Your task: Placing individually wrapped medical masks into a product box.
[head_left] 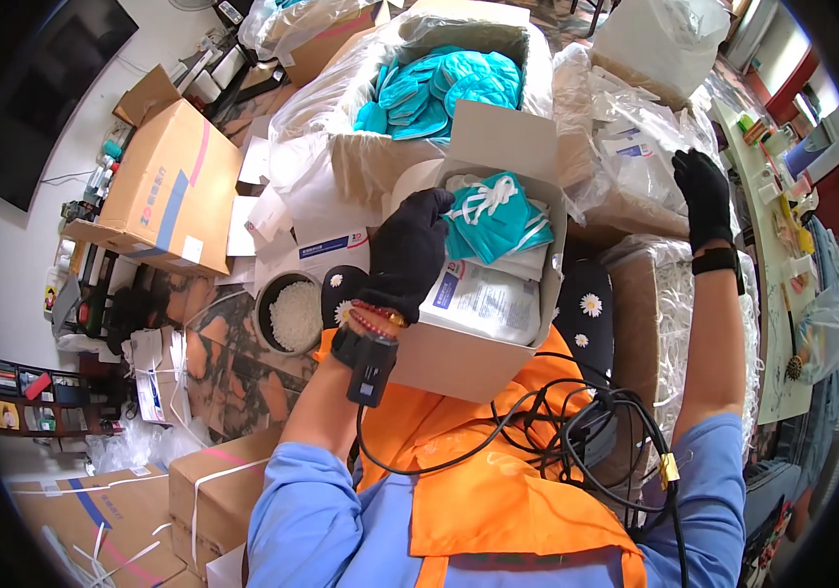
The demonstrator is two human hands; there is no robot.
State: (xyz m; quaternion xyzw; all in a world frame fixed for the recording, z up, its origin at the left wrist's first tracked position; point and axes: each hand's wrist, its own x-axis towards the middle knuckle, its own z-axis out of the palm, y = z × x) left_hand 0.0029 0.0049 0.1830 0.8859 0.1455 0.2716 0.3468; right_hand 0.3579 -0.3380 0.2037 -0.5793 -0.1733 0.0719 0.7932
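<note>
On my lap stands an open white carton with its flap raised at the far side. Teal folded masks with white loops lie in it, above white printed packets. My left hand, in a black glove, is at the carton's left wall. Its fingers curl in beside the teal masks, and what they grip is hidden. My right hand, also black-gloved, is raised out to the right with its fingers stretched. It is nearest to a plastic-lined carton of white printed packets and seems to hold nothing.
Ahead, a large plastic-lined carton holds a heap of teal masks. A bag of white loops stands at my right. A bowl of white bits is at the left, near a brown carton. Black cables lie across my orange apron.
</note>
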